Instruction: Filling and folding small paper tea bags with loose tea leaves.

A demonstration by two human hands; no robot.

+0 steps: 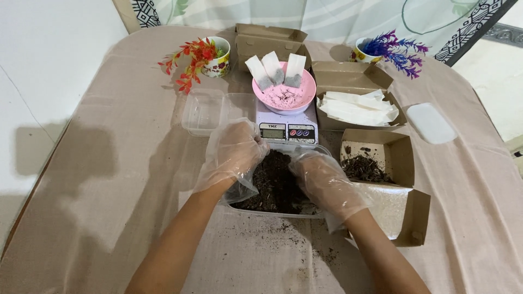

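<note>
Behind soil tray (283,213), scale (287,126), pink bowl (297,98), boxes (377,158)

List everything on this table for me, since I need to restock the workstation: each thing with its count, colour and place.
Clear tray of dark dried leaves: 1, transparent, centre front, under both hands.
Digital kitchen scale: 1, white, behind the tray.
Bowl: 1, pink, on the scale.
Filled tea bags: 3, white, leaning in the bowl.
Clear plastic container: 1, left of the scale.
Box of empty bags: 1, brown, right of the scale.
Box with leaf remnants: 1, brown, front right.
Closed box: 1, brown, far centre.
Mug with red plant: 1, far left.
Mug with purple plant: 1, far right.
Lid: 1, white, right edge.
Tablecloth: 1, beige.
Left hand: clear glove, in the leaves.
Right hand: clear glove, in the leaves.
</note>
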